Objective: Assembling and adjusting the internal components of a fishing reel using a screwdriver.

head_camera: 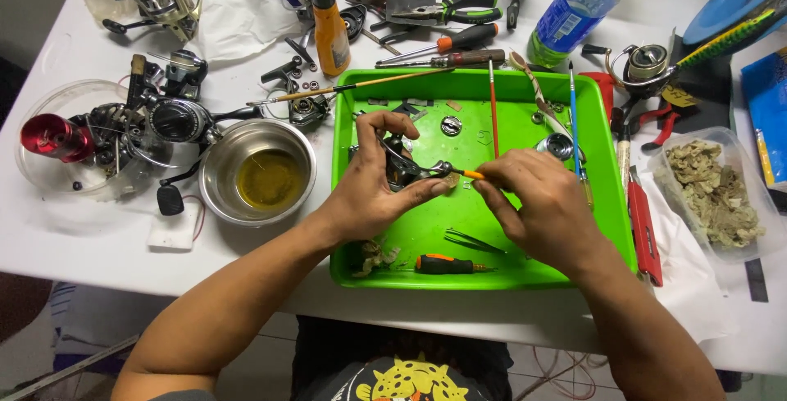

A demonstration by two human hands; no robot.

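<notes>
Reel body (403, 170) sits over the green tray (602, 204), so loose bits drop in it. I see left hand (373, 188) closed round it, steadying. Right hand (537, 196) pinches a small orange-tipped tool (469, 174), tip at the body.

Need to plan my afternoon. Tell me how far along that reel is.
Done: reel stripped, small parts laid out in the green tray. In hand: left hand holds the reel body; right hand works it with an orange-handled tool. Left: loose parts not yet refitted.
</notes>
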